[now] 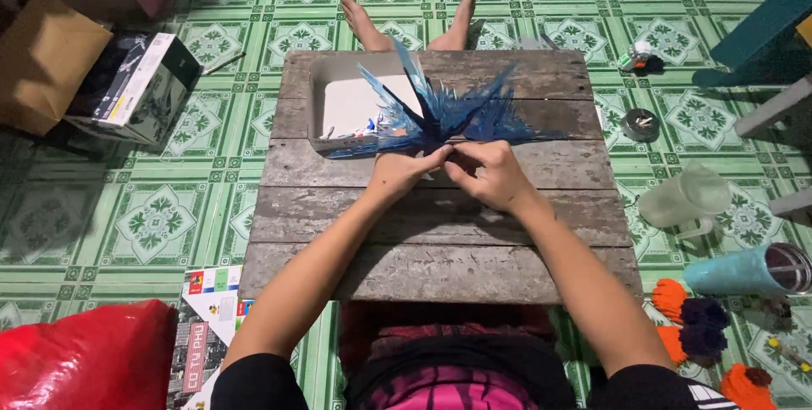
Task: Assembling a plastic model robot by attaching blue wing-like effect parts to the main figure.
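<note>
Both forearms reach forward over the wooden surface (440,232), and the 2 hands meet near its middle. The left hand (404,171) and right hand (491,175) have their fingers pinched together on the base of 1 blue spiky plastic piece (444,110), which fans out above them and partly over 1 white tray (351,105) at the surface's far left. On the floor, 1 black-and-white box (139,88) lies tilted at the upper left, beside 1 brown carton (42,63). 1 red bag (85,355) and 1 printed leaflet (207,325) lie at the lower left. 1 teal tumbler (748,270) lies on its side at the right, below 1 clear jug (685,198).
</note>
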